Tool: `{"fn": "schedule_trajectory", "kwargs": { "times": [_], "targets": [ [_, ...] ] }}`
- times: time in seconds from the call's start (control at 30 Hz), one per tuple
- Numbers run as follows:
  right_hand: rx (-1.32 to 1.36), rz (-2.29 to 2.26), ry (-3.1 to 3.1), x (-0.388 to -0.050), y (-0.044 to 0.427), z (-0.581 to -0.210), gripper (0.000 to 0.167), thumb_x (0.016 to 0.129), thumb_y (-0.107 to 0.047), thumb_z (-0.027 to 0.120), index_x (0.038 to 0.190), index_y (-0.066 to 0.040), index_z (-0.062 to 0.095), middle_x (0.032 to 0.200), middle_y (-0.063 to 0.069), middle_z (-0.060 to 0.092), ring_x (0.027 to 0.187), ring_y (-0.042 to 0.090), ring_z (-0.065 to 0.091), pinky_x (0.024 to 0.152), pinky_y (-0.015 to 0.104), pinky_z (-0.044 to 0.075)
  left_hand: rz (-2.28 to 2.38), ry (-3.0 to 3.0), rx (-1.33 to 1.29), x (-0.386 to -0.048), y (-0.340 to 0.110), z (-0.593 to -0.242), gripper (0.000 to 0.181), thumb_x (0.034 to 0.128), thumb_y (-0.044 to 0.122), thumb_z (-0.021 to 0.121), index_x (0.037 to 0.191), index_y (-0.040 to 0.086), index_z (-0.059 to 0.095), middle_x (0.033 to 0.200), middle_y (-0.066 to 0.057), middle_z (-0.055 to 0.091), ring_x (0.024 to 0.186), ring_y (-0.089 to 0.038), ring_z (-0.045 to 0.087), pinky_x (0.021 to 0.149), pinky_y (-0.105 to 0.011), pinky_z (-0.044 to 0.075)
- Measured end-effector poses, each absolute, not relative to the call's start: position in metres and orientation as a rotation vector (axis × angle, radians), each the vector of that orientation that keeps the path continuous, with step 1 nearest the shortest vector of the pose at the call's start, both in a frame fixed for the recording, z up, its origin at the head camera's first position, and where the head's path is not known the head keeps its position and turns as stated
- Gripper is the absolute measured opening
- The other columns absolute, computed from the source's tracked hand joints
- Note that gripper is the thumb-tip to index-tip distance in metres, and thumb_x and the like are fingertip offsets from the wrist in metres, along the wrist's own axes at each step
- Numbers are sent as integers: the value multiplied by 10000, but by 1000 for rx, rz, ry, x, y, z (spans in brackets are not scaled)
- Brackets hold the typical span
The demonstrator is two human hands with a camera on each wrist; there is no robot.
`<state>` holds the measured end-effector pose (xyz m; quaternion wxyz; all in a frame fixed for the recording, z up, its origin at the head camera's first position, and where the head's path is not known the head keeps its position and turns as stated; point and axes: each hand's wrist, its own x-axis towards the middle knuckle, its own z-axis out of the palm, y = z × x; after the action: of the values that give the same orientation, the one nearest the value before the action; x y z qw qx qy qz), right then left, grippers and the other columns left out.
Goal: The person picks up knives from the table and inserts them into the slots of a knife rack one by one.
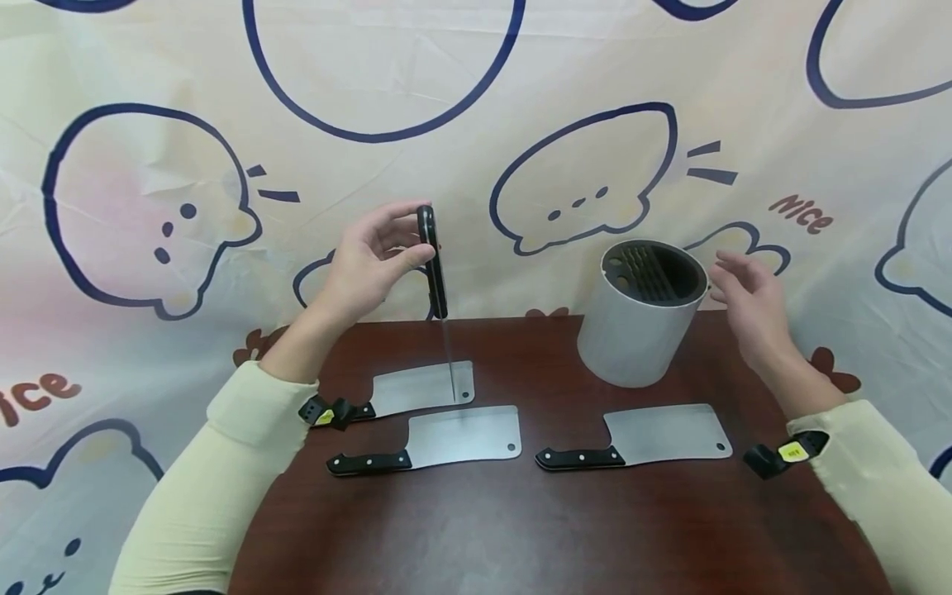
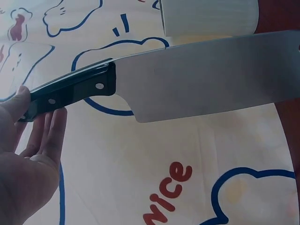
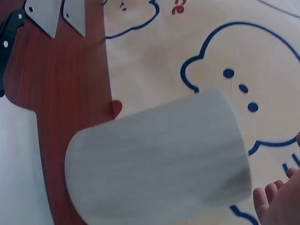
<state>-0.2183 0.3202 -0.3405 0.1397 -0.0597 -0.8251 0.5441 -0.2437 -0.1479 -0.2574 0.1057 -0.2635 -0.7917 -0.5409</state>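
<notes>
On my head feed I can read "Nice" [image 1: 801,214] in reddish-brown letters, printed on the cream fabric backdrop with navy-outlined cartoon figures [image 1: 431,182], up to the right. At the left edge I get only "ice" [image 1: 37,399], cropped by the frame. My left wrist feed shows "nice" [image 2: 168,193] slanting up the same cloth; my right one catches just "ce" [image 3: 178,7] at the top. Each black wrist-worn device [image 1: 766,463] bears a small yellow label [image 1: 793,451], its dark marks too tiny for me to make out.
</notes>
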Motion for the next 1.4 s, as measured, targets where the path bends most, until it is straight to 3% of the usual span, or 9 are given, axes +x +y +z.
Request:
{"fn": "schedule_trajectory", "kwargs": {
  "times": [0.17, 0.27, 0.43, 0.53, 0.63, 0.7, 0.9, 1.2, 1.4],
  "targets": [
    [-90, 1583, -2356, -211, 307, -332, 498, 1062, -393, 507, 1511, -181, 470, 1449, 59, 486, 1149, 87, 551, 965, 181, 489, -1585, -2334, -789, -242, -142, -257, 508, 950, 85, 726, 1433, 110, 573, 1267, -122, 672, 1073, -203, 664, 967, -325, 543],
    [-39, 1595, -2365, -207, 299, -329, 499, 1062, -390, 513, 1507, -169, 469, 1429, 47, 495, 1097, 49, 572, 956, 181, 484, -1591, -2333, -795, -243, -138, -258, 502, 949, 90, 729, 1427, 115, 579, 1257, -111, 675, 1069, -201, 667, 958, -338, 547],
    [39, 1631, -2386, -202, 286, -325, 536, 1063, -391, 516, 1534, -150, 431, 1472, 98, 468, 1081, 36, 595, 1094, 394, 440, -1598, -2333, -819, -243, -130, -258, 504, 942, 87, 737, 1421, 107, 583, 1242, -116, 679, 1077, -210, 663, 990, -386, 527],
    [122, 1654, -2380, -202, 278, -323, 532, 1066, -352, 526, 1533, -117, 424, 1468, 130, 464, 1082, 38, 598, 1069, 311, 458, -1593, -2339, -830, -243, -125, -258, 505, 938, 94, 744, 1418, 110, 588, 1233, -117, 680, 1075, -214, 664, 1014, -392, 515],
    [217, 1672, -2356, -203, 270, -322, 515, 1068, -283, 536, 1521, -62, 429, 1443, 161, 474, 1110, 74, 604, 935, 148, 493, -1579, -2364, -826, -243, -119, -258, 509, 938, 121, 751, 1420, 129, 589, 1239, -111, 674, 1088, -213, 662, 1024, -396, 509],
    [272, 1682, -2346, -204, 264, -321, 512, 1066, -251, 543, 1515, -32, 429, 1430, 176, 483, 1126, 99, 606, 906, 127, 497, -1576, -2374, -823, -243, -116, -258, 509, 938, 132, 753, 1420, 138, 590, 1243, -106, 672, 1090, -211, 660, 1017, -399, 511],
    [358, 1703, -2355, -207, 245, -315, 503, 1051, -206, 580, 1495, -10, 449, 1343, 128, 547, 1161, 127, 600, 912, 161, 521, -1606, -2365, -853, -244, -104, -259, 504, 939, 141, 753, 1417, 144, 592, 1248, -96, 671, 1080, -204, 664, 972, -413, 533],
    [406, 1636, -2475, -209, 219, -306, 514, 1030, -264, 624, 1495, -95, 484, 1361, 142, 590, 1196, 148, 599, 937, 152, 500, -1637, -2311, -905, -247, -84, -261, 496, 929, 108, 756, 1400, 96, 600, 1208, -119, 685, 1046, -220, 682, 944, -435, 548],
    [457, 1569, -2513, -213, 205, -302, 480, 1023, -301, 635, 1463, -133, 542, 1392, 103, 612, 1274, 230, 585, 1052, 364, 494, -1666, -2307, -917, -249, -74, -263, 494, 927, 98, 756, 1398, 98, 605, 1188, -120, 682, 1037, -223, 682, 922, -428, 559]
  ]
}}
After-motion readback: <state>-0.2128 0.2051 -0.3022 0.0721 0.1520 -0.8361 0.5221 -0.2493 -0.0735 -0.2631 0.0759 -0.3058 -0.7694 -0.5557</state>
